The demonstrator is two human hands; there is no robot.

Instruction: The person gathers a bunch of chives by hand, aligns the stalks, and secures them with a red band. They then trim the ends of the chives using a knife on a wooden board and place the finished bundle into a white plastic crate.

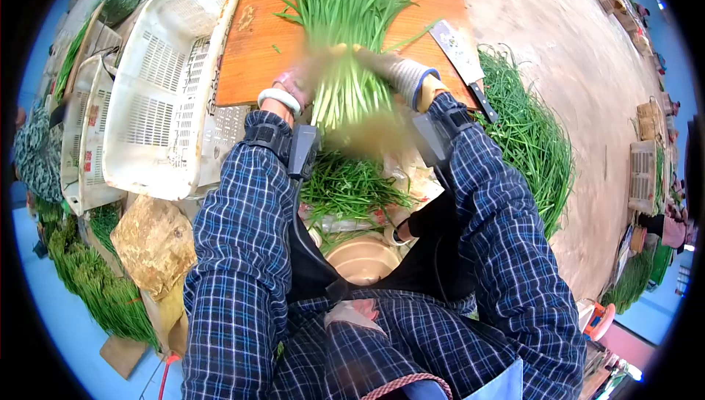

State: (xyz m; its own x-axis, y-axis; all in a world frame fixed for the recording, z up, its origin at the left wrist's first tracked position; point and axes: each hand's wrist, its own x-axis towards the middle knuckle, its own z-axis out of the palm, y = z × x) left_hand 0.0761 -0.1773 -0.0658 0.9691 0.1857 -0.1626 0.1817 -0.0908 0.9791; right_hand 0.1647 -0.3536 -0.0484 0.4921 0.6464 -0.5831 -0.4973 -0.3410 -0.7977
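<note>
A thick bunch of garlic chives (pixel 351 15) lies on the orange board (pixel 250 48), green tips pointing away and pale stems toward me. My left hand (pixel 297 83) wraps the bunch from the left side, with a white band at its wrist. From the right, my right hand (pixel 407 75), in a grey-white work glove, is closed around the same bunch. A blurred smear hides part of the fingers and the stem ends. Right of my right hand, a cleaver (pixel 459 51) rests at the board's edge, its black handle toward me.
A white plastic basket (pixel 121 117) stands left of the board. Loose chives (pixel 529 143) are heaped on the right. Below the board lie cut greens (pixel 349 187), above a tan basin (pixel 363 259) between my legs. More baskets (pixel 642 176) and people are far right.
</note>
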